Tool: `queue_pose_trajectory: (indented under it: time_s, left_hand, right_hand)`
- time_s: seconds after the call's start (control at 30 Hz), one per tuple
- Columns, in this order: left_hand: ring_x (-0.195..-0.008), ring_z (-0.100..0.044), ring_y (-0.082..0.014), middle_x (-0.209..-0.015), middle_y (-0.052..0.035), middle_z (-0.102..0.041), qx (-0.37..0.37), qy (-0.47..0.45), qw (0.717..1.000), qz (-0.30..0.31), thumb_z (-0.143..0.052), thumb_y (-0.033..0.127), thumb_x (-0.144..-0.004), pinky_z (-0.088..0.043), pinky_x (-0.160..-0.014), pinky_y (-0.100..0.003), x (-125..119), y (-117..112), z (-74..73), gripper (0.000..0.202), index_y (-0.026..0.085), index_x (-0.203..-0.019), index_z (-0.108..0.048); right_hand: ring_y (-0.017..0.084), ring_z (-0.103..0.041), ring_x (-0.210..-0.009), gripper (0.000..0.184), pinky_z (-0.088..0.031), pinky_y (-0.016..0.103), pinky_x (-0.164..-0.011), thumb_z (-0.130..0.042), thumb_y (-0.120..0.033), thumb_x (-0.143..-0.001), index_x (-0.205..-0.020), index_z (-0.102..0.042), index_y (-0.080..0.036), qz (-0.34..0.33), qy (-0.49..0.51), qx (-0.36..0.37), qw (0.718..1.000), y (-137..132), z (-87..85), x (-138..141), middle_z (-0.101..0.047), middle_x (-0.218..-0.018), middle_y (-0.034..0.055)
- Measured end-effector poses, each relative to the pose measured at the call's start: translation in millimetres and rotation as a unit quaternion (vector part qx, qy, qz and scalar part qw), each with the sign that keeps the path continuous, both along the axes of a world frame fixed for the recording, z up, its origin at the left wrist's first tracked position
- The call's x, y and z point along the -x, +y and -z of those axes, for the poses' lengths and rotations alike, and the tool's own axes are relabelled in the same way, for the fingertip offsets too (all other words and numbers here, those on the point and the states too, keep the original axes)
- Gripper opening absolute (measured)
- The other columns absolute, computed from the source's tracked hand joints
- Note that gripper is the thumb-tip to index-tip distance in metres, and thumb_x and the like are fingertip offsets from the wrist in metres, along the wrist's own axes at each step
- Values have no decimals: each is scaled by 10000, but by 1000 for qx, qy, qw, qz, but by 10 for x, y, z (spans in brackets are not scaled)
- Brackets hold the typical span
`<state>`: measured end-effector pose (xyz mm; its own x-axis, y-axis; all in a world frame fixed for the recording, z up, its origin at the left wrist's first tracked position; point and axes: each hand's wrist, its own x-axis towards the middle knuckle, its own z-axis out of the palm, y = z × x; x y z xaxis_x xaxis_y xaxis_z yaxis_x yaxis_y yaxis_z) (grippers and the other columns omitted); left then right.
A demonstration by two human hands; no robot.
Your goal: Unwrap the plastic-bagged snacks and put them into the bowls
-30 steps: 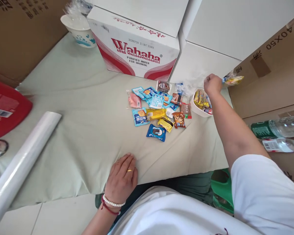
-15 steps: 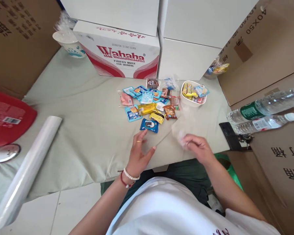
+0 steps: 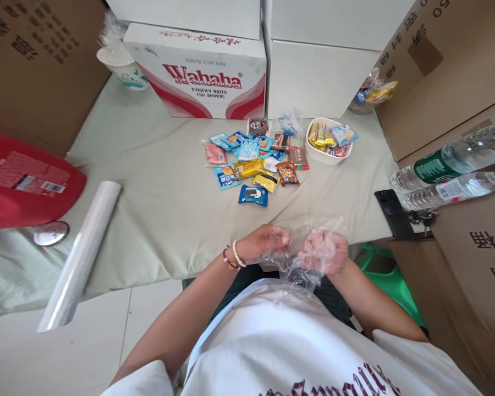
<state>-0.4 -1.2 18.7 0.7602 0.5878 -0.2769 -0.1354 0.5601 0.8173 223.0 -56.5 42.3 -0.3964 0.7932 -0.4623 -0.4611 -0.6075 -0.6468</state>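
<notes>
A crumpled, clear plastic bag (image 3: 299, 275) stretches between my two hands at the table's front edge. My left hand (image 3: 268, 243) is closed on its left side, fingertips pinched. Behind the see-through film, my right hand (image 3: 324, 252) is curled and grips the other side. Beyond them lies a loose pile of wrapped snacks. Nearest is a dark blue packet (image 3: 253, 196), with a yellow packet (image 3: 266, 180), a brown cookie packet (image 3: 287, 173) and several light blue packets (image 3: 247, 149) behind it. A white bowl (image 3: 328, 155) right of the pile holds small yellow packets.
A Wahaha carton (image 3: 202, 74) and white boxes (image 3: 313, 77) line the back. At left are a red container (image 3: 28, 181), a round tin (image 3: 51, 233) and a plastic film roll (image 3: 82, 253). At right lie a phone (image 3: 392, 213), keys (image 3: 423, 217) and water bottles (image 3: 433, 168).
My left hand has moved back from the snacks, rightward, and taken hold of the plastic bag. My right hand has drawn the bag nearer my body, where it is now spread out.
</notes>
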Motion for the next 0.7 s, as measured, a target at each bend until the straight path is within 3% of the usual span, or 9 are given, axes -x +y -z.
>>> queue_pose_trajectory:
  time_s: [0.07,0.13,0.23,0.3,0.4,0.5,0.6,0.7]
  left_hand:
    - [-580,-632,-127,-640,30,-598,32,22,992,-119,-898,594,-701,-520,-621,-269,102,-59,-33,512,174,-751,-610]
    - [-497,-550,-82,-603,79,-525,30,40,970,-238,-872,599,-731,-519,-592,-252,218,-116,-51,510,194,-774,-566]
    - [-451,-505,-63,-657,85,-538,-16,96,933,-346,-766,670,-811,-528,-561,-255,363,-217,-53,494,214,-918,-608]
    - [-479,-559,-73,-769,53,-609,-42,150,906,-393,-692,723,-844,-530,-542,-255,453,-283,-44,539,228,-1047,-628]
    - [-520,-618,-84,-873,22,-653,-63,219,861,-454,-617,763,-871,-534,-537,-249,639,-345,-40,602,238,-1166,-618]
    - [-493,-609,-84,-855,20,-648,-79,253,831,-489,-583,772,-882,-528,-525,-248,893,-344,-43,622,221,-1167,-610]
    - [-436,-556,-91,-781,34,-627,-75,317,821,-468,-610,706,-878,-464,-457,-243,1157,-311,4,549,206,-1106,-609]
    - [-456,-527,-123,-693,52,-584,-68,445,771,-450,-658,549,-845,-468,-469,-271,1372,-313,104,396,209,-1041,-602]
  right_hand:
    - [229,-607,-651,360,-547,392,-620,-710,-540,-709,-622,-522,-246,62,-28,-11,998,130,-61,-65,-584,-636,37]
    - [253,-666,-804,358,-582,419,-706,-653,-617,-801,-780,-617,-261,110,-48,-22,993,230,-78,-82,-680,-816,55]
    - [280,-697,-1023,587,-612,473,-807,-653,-753,-805,-1195,-624,-316,95,-73,-8,993,287,13,42,-719,-1146,72]
    - [253,-704,-957,752,-621,430,-762,-844,-624,-694,-1323,-540,-345,67,-120,-10,991,292,111,200,-720,-1117,47]
    - [162,-636,-714,777,-552,282,-587,-935,-396,-607,-1271,-541,-315,61,-200,-62,976,358,211,416,-674,-869,-36]
    - [127,-589,-641,582,-457,221,-488,-870,-416,-666,-1146,-580,-262,76,-232,-115,963,550,242,515,-614,-788,-59]
    - [111,-572,-587,499,-404,211,-434,-823,-412,-675,-1080,-584,-243,81,-276,-138,948,776,298,548,-602,-797,-57]
    - [82,-499,-481,455,-339,213,-385,-773,-414,-685,-1057,-577,-242,80,-334,-144,928,910,419,574,-595,-806,-62]
